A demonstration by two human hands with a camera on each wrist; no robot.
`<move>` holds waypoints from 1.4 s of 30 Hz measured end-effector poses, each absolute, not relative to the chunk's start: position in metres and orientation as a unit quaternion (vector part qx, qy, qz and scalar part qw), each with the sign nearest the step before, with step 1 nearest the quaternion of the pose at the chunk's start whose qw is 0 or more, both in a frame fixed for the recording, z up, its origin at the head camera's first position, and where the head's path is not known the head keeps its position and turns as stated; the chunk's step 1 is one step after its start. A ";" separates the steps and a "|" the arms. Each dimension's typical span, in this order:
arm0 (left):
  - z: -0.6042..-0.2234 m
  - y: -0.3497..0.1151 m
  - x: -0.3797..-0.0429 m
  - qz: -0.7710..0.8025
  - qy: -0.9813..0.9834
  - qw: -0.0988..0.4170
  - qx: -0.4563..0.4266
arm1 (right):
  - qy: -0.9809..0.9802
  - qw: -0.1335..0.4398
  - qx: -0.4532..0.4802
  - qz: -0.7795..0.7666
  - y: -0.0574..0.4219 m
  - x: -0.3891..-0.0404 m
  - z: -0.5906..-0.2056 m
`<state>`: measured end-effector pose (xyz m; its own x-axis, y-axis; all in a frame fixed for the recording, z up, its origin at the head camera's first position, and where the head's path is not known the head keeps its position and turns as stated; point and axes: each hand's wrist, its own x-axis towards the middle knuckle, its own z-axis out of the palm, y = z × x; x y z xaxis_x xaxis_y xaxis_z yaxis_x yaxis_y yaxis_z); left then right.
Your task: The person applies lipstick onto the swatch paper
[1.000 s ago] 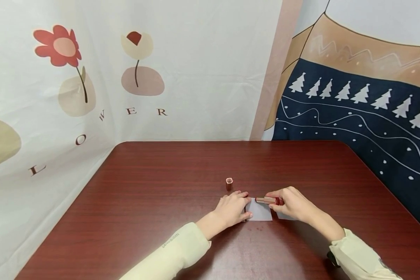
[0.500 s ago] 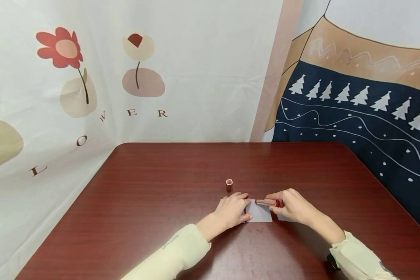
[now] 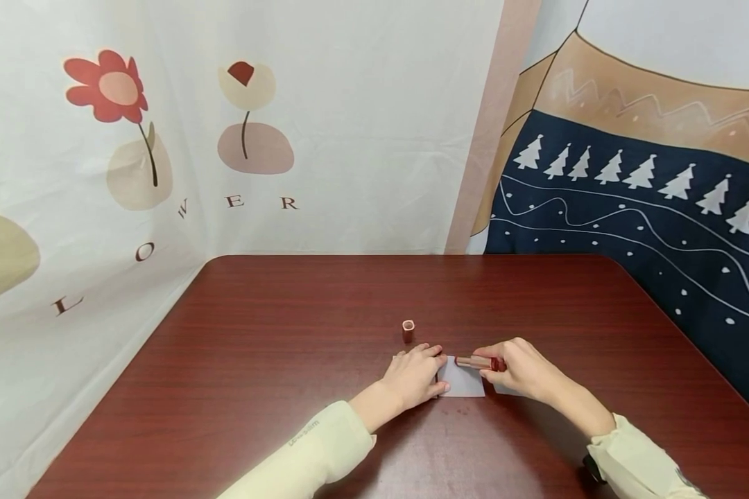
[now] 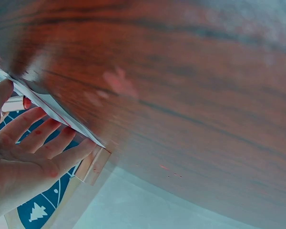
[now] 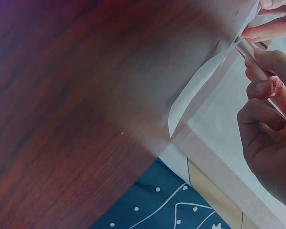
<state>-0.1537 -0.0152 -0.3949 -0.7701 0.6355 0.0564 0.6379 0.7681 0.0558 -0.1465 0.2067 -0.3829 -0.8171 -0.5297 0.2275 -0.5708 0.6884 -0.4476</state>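
From where I stand, the right hand (image 3: 518,369) pinches a rosy lipstick tube (image 3: 476,362) between thumb and fingers, its red end over the white paper (image 3: 463,382). It's probably touching, though I can't quite see. The left hand (image 3: 414,375) lies with fingers extended on the paper's left side. Just beyond it, an open-topped cap (image 3: 408,333) stands upright on the dark red table (image 3: 287,326).

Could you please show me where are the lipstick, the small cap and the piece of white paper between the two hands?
Lipstick (image 3: 474,362): head view, middle of its tube.
Cap (image 3: 408,335): head view, its side, below the open top.
White paper (image 3: 463,384): head view, its bare surface.
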 end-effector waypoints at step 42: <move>-0.394 -0.016 -0.152 -0.041 -0.943 0.009 -0.331 | -0.919 0.049 0.310 0.241 0.203 -0.141 -0.381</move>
